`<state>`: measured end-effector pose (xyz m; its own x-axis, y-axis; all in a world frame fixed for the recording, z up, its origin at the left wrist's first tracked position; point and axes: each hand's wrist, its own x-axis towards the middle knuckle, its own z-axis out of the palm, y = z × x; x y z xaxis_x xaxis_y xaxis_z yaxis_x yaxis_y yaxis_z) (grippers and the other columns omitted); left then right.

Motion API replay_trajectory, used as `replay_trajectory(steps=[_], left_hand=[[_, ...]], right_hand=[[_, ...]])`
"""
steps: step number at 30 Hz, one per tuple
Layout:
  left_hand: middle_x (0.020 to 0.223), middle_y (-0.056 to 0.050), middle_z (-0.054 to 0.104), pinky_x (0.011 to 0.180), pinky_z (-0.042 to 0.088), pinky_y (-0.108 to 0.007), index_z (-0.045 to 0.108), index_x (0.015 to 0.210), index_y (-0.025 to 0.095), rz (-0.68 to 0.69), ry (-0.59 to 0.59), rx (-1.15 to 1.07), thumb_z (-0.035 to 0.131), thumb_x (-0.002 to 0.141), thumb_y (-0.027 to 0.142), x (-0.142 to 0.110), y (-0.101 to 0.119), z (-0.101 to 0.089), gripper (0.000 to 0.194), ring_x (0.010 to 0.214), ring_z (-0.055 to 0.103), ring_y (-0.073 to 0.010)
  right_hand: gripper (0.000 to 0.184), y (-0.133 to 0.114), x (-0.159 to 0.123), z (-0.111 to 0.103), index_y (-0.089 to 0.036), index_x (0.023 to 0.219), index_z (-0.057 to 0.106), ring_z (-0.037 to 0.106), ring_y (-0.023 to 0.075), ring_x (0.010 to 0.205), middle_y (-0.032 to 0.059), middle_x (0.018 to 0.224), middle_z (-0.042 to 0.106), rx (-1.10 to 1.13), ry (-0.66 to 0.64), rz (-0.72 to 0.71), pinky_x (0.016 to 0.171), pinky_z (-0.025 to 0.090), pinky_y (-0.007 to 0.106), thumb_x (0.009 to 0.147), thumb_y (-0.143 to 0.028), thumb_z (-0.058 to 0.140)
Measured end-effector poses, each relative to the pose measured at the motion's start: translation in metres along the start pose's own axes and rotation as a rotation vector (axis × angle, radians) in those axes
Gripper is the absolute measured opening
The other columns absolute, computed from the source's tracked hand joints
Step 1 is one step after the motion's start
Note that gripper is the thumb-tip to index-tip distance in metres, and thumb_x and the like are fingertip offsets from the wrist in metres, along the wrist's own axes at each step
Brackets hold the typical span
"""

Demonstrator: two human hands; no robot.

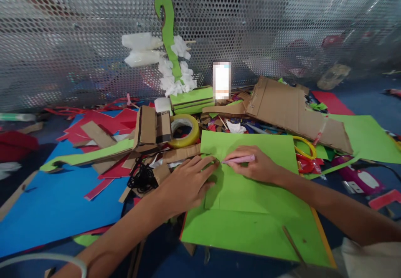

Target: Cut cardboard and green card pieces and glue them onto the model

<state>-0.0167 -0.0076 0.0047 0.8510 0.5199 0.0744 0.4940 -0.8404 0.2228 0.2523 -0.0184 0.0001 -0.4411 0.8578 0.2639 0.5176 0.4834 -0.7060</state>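
Observation:
In the head view a bright green sheet of paper [266,228] lies in front of me, with thin pencil-like lines on it and what looks like another green piece on top. My right hand [258,165] rests on the paper, closed around a pink pen [242,159] whose tip points left at the sheet. Just left of that tip, my left hand [191,182] lies with fingers stretched over the paper's left part. Its thumb and fingers hold nothing that I can see. A thin brown stick [293,244] lies on the lower right of the sheet.
Beyond the paper are a yellow tape roll [196,130], a green-and-cardboard swan-neck shape [169,31] with white tufts, and large cardboard [278,107]. Blue paper [78,215] and red scraps lie left. Yellow-handled scissors [308,144] and a purple device [360,175] lie right. Perforated metal [266,23] stands behind.

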Motion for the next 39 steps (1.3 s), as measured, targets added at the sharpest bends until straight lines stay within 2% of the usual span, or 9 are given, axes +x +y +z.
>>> replay_trajectory(steps=[5,10,14,19,23,27,32,36,39], left_hand=[[0.149,-0.013,0.056,0.105,0.049,-0.052,0.054,0.143,0.018,0.011,0.016,0.020,0.053,0.102,0.026,0.000,-0.001,0.002,0.042,0.128,0.055,-0.0343],[0.150,-0.014,0.055,0.107,0.048,-0.051,0.054,0.146,0.020,0.017,0.027,0.009,0.056,0.101,0.030,-0.001,-0.002,0.003,0.046,0.130,0.055,-0.0342],[0.152,-0.014,0.054,0.110,0.047,-0.052,0.053,0.147,0.020,0.016,0.003,-0.005,0.057,0.101,0.033,-0.001,-0.002,0.000,0.048,0.133,0.053,-0.0352],[0.151,-0.015,0.054,0.111,0.047,-0.051,0.053,0.146,0.020,0.027,0.003,-0.045,0.061,0.099,0.036,-0.001,-0.004,-0.002,0.050,0.133,0.053,-0.0355],[0.149,-0.014,0.055,0.110,0.047,-0.051,0.054,0.145,0.020,0.030,0.004,-0.060,0.062,0.099,0.038,-0.001,-0.007,-0.001,0.050,0.133,0.054,-0.0353],[0.148,-0.014,0.056,0.110,0.047,-0.051,0.053,0.147,0.020,0.036,0.017,-0.057,0.060,0.100,0.041,-0.002,-0.008,0.001,0.052,0.134,0.054,-0.0352],[0.148,-0.015,0.056,0.112,0.045,-0.050,0.053,0.149,0.020,0.030,0.027,-0.064,0.061,0.100,0.045,-0.002,-0.010,0.004,0.056,0.134,0.054,-0.0346],[0.150,-0.014,0.055,0.112,0.046,-0.050,0.053,0.149,0.019,0.040,0.027,-0.064,0.060,0.100,0.046,-0.001,-0.011,0.005,0.056,0.136,0.052,-0.0349],[0.151,-0.015,0.055,0.113,0.046,-0.051,0.054,0.148,0.018,0.038,0.033,-0.061,0.061,0.100,0.046,-0.001,-0.011,0.005,0.056,0.136,0.052,-0.0356]], right_hand=[[0.021,0.000,-0.001,0.002,-0.024,0.101,0.083,0.070,0.0153,0.077,0.0003,0.092,0.082,0.031,-0.084,-0.059,0.071,0.052,0.027,0.088,-0.013,0.070],[0.020,-0.003,-0.002,0.002,-0.022,0.103,0.082,0.071,0.0171,0.080,0.0034,0.095,0.081,-0.009,-0.010,-0.036,0.074,0.053,0.029,0.089,-0.015,0.070],[0.020,-0.006,-0.003,0.001,-0.022,0.099,0.083,0.071,0.0156,0.074,0.0018,0.090,0.081,0.063,-0.126,-0.052,0.068,0.053,0.028,0.088,-0.014,0.069],[0.019,-0.007,-0.004,0.000,-0.022,0.102,0.082,0.071,0.0168,0.079,0.0032,0.095,0.082,0.028,-0.058,-0.027,0.072,0.054,0.029,0.090,-0.017,0.068],[0.019,-0.009,-0.004,0.000,-0.021,0.100,0.083,0.070,0.0152,0.072,0.0024,0.089,0.082,0.099,-0.152,-0.090,0.067,0.053,0.028,0.088,-0.016,0.068],[0.018,-0.010,-0.005,0.001,-0.020,0.099,0.083,0.071,0.0159,0.076,0.0036,0.092,0.082,0.060,-0.072,-0.058,0.068,0.053,0.028,0.089,-0.017,0.068],[0.021,-0.010,-0.007,0.002,-0.022,0.100,0.083,0.068,0.0151,0.070,0.0021,0.087,0.081,0.127,-0.169,-0.141,0.065,0.052,0.027,0.088,-0.017,0.067],[0.019,-0.010,-0.008,0.002,-0.021,0.100,0.083,0.071,0.0163,0.076,0.0040,0.093,0.081,0.065,-0.077,-0.061,0.069,0.054,0.028,0.089,-0.017,0.068],[0.019,-0.011,-0.008,0.004,-0.022,0.100,0.083,0.071,0.0164,0.076,0.0034,0.092,0.082,0.084,-0.113,-0.097,0.068,0.054,0.028,0.088,-0.017,0.068]])
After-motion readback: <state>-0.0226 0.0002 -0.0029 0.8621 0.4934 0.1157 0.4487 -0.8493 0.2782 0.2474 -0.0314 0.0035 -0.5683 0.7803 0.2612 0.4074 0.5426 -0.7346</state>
